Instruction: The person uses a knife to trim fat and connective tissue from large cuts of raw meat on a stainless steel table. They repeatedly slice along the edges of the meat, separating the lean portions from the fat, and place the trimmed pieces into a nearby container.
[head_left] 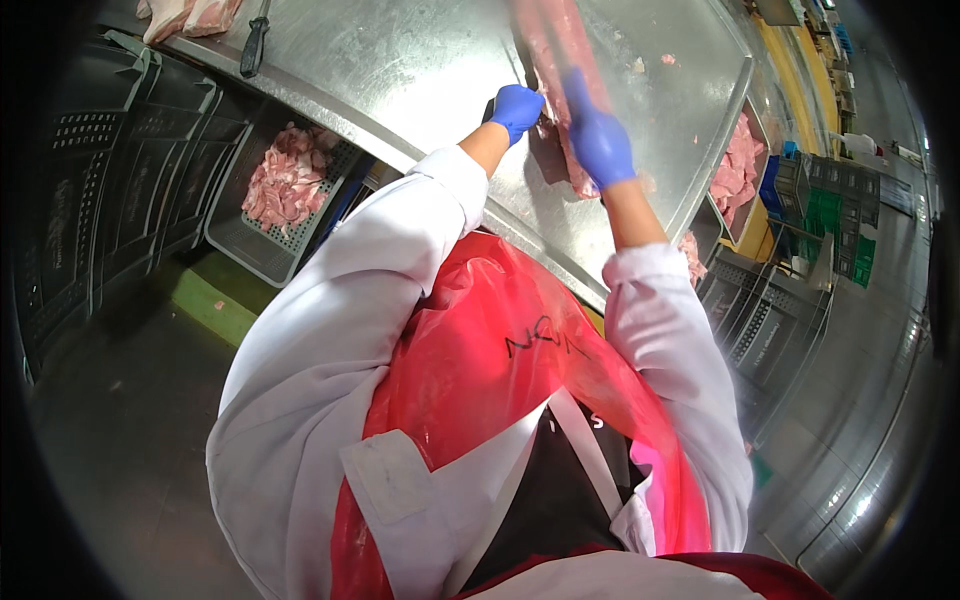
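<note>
A long strip of pink meat (562, 60) lies on the metal table, pointing away from me, its far part blurred and cut off by the upper edge. My left hand (518, 112), in a blue glove, is closed at the strip's left side and appears to pinch its edge. Over the near right part of the meat is my right hand (602, 148), also blue-gloved and smeared by motion. A pale blurred streak runs along the meat beyond it; whether the right hand holds a tool cannot be made out.
On the metal table (400, 60) lie a dark-handled tool (256, 45) and meat pieces (190, 15) at far left. Below left, a grey crate (235, 235) holds meat trimmings (290, 180). More meat (738, 165) fills a container at right. Stacked dark crates (60, 190) stand left.
</note>
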